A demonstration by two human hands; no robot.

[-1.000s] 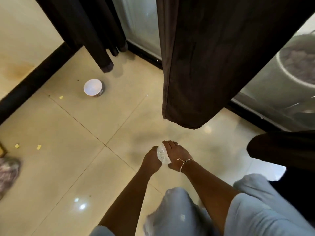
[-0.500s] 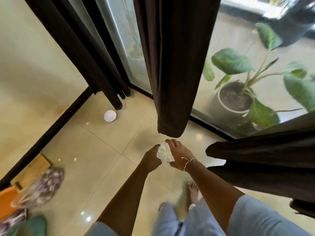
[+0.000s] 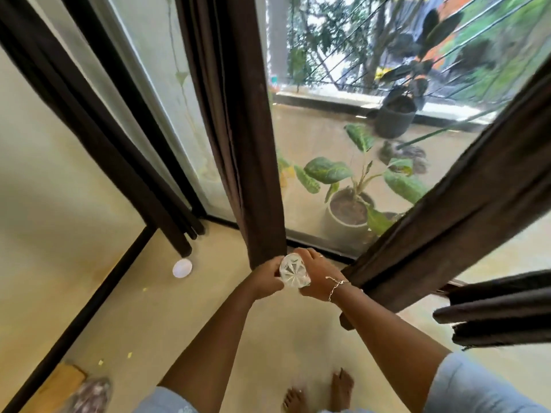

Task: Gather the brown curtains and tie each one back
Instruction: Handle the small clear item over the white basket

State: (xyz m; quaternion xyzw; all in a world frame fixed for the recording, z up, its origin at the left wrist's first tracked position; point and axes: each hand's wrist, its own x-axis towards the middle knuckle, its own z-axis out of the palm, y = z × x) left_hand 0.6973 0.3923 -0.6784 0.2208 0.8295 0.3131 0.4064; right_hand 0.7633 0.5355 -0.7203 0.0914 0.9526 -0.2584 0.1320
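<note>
By the window (image 3: 322,132), your left hand (image 3: 265,278) and right hand (image 3: 320,277) clasp a clear object (image 3: 293,269); the soft brown curtain (image 3: 238,120) likely gathers best mid-height.

- The left forearm (image 3: 214,332) and right forearm (image 3: 384,326) rise from the lower edge, meeting at frame centre.
- The left hand (image 3: 266,278) and right hand (image 3: 317,274) curl round a clear faceted piece (image 3: 293,271) between them.

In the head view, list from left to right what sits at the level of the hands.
white bowl → left hand → clear cut-glass piece → right hand → right brown curtain. The middle curtain ends right above the left hand, so it is left out.
</note>
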